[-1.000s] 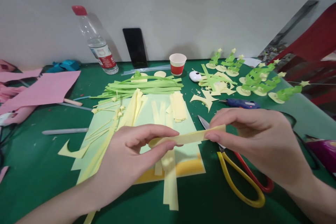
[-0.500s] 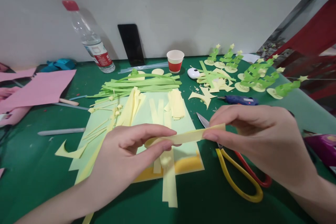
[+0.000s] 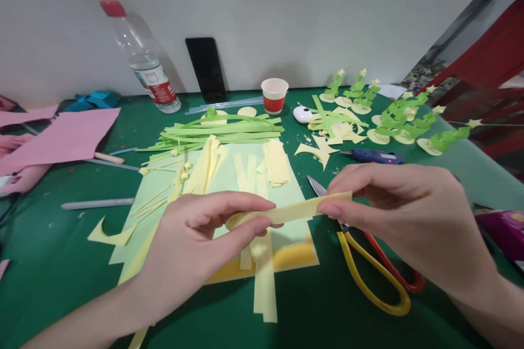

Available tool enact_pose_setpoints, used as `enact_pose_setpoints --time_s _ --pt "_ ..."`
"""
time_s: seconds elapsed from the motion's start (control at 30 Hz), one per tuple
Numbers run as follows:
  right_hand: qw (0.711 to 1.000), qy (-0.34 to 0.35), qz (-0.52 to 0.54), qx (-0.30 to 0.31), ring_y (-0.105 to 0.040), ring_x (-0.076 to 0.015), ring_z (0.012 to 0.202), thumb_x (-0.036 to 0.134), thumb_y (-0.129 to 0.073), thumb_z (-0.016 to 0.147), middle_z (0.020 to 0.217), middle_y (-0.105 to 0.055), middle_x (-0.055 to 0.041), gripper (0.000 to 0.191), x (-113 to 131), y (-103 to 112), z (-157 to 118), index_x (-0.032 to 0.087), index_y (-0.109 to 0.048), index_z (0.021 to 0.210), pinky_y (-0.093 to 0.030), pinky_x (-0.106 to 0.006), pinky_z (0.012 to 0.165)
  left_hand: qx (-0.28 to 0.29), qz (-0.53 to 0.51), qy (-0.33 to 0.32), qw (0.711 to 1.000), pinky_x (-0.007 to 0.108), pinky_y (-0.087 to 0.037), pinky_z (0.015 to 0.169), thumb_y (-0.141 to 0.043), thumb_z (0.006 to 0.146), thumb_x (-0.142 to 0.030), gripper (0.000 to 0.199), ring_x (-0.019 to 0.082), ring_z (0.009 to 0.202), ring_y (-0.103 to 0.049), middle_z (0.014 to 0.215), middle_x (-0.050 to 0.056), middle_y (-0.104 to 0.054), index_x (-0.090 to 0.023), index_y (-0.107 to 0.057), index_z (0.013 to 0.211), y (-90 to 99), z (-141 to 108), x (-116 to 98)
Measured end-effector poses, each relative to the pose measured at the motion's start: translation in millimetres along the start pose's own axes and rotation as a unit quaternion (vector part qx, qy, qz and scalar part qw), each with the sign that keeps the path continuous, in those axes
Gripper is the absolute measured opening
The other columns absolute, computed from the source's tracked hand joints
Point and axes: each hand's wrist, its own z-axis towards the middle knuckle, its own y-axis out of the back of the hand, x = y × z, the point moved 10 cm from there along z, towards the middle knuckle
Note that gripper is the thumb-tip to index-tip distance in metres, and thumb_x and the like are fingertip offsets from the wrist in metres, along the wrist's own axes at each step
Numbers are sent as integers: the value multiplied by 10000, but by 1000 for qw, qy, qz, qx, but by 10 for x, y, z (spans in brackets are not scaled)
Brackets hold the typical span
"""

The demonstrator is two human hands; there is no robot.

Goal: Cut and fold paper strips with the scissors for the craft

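Observation:
A pale yellow paper strip [image 3: 298, 211] is stretched between my two hands, above a light green sheet [image 3: 295, 234]. My left hand [image 3: 204, 240] pinches its looped left end between thumb and fingers. The other end is pinched by my right hand [image 3: 405, 212], with a short tip showing past the thumb. Beneath the hands lie more yellow strips [image 3: 266, 283]. Folded yellow strips [image 3: 275, 162] rest at the sheet's upper right. Scissors [image 3: 368, 283] with yellow and red handles lie below my right hand, partly hidden by it.
Green strips [image 3: 221, 133] lie behind the sheet. At the back stand a bottle [image 3: 158, 84], a black phone [image 3: 207, 71] and a paper cup [image 3: 274, 96]. A blue glue gun [image 3: 376, 156], paper scraps [image 3: 321, 150] and green star-topped figures [image 3: 403, 120] are at right; pink paper [image 3: 69, 136] is at left.

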Motion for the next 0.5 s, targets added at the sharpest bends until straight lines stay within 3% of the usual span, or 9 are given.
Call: enact_pose_setpoints --time_s 0.23,0.33,0.5 --pt "994 -30 -52 94 -506 -100 450 290 -610 727 512 -591 10 207 -122 -123 32 211 -613 536 -397 -193 379 -26 25 91 995 182 -477 441 -662 680 -264 53 135 486 -617 553 -29 -685 -234 -706 686 67 47 98" --pt "982 -40 -95 160 -502 -100 483 274 -573 747 538 -589 13 208 -184 -237 30 200 -592 554 -403 -201 428 6 25 114 993 171 -454 418 -665 669 -261 54 128 465 -599 530 -22 -677 -223 -702 655 8 77 163" --pt "933 -51 -174 311 -485 -103 506 315 -507 787 592 -609 22 188 -320 -554 -79 222 -651 711 -343 -226 450 79 59 105 990 138 -369 326 -658 656 -241 54 94 393 -533 488 -34 -647 -236 -712 658 -144 104 231"
